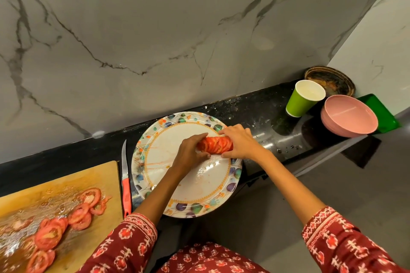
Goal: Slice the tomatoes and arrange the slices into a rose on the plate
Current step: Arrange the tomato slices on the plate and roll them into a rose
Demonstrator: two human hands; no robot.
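Observation:
A row of overlapping tomato slices (216, 144) lies on the far right part of a white plate (159, 157) with a flowered rim. My left hand (190, 153) cups the row's left end, and my right hand (240, 142) grips its right end, fingers curled over it. Several more tomato slices (66, 221) lie in juice on the wooden cutting board (66, 184) at the lower left. A knife with a red handle (126, 180) rests on the counter between board and plate, blade pointing away from me.
The black counter (266, 117) runs along a grey marble wall. At the right stand a green paper cup (304, 98), a pink bowl (349, 115), a green tray (381, 111) behind it and a dark round plate (330, 80) leaning in the corner.

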